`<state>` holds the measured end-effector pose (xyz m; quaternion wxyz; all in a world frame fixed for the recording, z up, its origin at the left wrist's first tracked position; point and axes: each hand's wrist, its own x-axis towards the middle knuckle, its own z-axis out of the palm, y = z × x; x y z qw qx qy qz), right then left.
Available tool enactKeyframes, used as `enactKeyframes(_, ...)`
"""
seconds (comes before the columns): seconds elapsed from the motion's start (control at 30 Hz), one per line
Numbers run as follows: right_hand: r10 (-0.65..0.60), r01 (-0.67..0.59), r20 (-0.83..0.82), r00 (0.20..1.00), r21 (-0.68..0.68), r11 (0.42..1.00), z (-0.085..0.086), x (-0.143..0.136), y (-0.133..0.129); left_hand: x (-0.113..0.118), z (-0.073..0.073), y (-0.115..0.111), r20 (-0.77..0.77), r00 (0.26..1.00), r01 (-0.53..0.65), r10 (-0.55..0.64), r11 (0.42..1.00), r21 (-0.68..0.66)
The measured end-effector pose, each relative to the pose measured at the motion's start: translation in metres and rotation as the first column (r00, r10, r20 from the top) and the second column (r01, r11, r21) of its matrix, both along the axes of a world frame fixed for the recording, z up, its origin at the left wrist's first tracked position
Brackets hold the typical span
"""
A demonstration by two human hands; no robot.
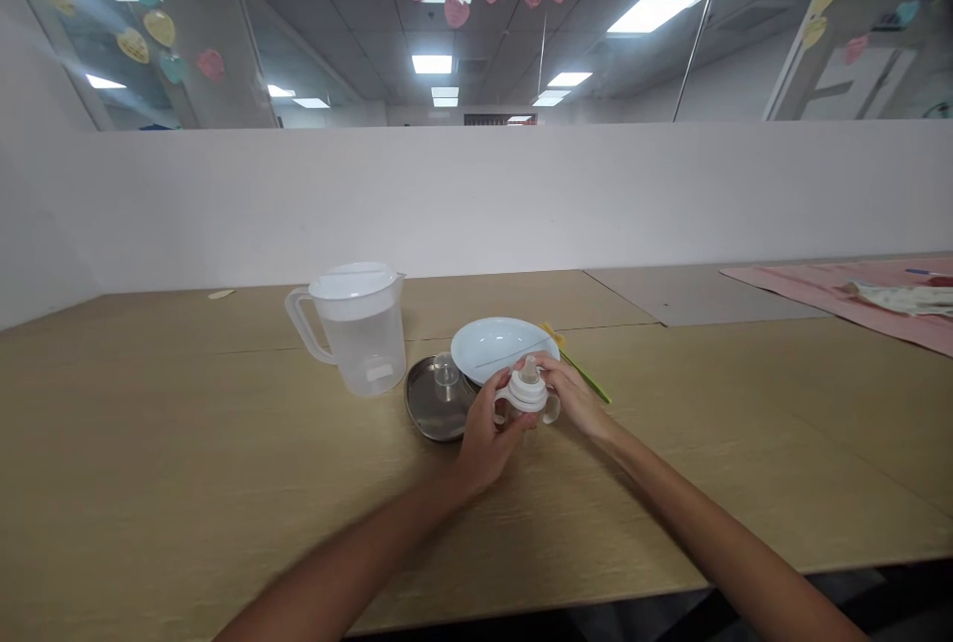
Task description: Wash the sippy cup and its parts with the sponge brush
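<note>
Between my hands, upright just in front of the white bowl, is a baby bottle [528, 392] with a white collar, a clear nipple and a handle on each side. My left hand [487, 436] is closed around its left side, thumb across the front. From the right, my right hand [572, 392] curls its fingers behind the collar. The bowl [466, 339] holds a thin clear stick. Left of the bottle, a metal tray [430, 408] carries a small clear cap [445, 369]. My hands hide most of the bottle's lower body.
A lidded plastic pitcher [364, 329] with clear liquid stands left of the tray. Behind my right hand lies a green-handled brush [588, 379] with a yellow head. A pink cloth [811, 283] covers the far right of the wooden table [186, 463]. A white wall [476, 195] bounds the back.
</note>
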<state>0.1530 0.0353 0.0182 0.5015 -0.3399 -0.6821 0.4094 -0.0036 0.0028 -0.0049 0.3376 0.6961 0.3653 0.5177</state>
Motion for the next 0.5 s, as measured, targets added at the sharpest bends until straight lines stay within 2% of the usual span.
enactKeyframes(0.1,-0.034,0.025,0.061,0.998,0.136,0.99,0.002,-0.002,0.001,0.0,0.0,0.0,-0.01,1.0,-0.016,0.016,1.0,-0.002)
enactKeyframes(0.23,-0.015,-0.022,0.142,0.99,0.254,0.967,0.008,-0.002,0.003,0.0,0.0,-0.001,-0.011,0.999,-0.034,0.034,0.999,0.004)
enactKeyframes(0.37,0.05,-0.093,0.195,0.98,0.221,0.971,0.013,0.001,0.004,0.0,0.0,0.0,0.008,1.0,-0.023,0.023,1.0,-0.011)
enactKeyframes(0.5,0.064,-0.098,0.211,0.976,0.158,0.983,0.013,0.005,0.009,0.0,-0.001,0.001,0.037,0.999,-0.006,0.007,1.0,-0.03)
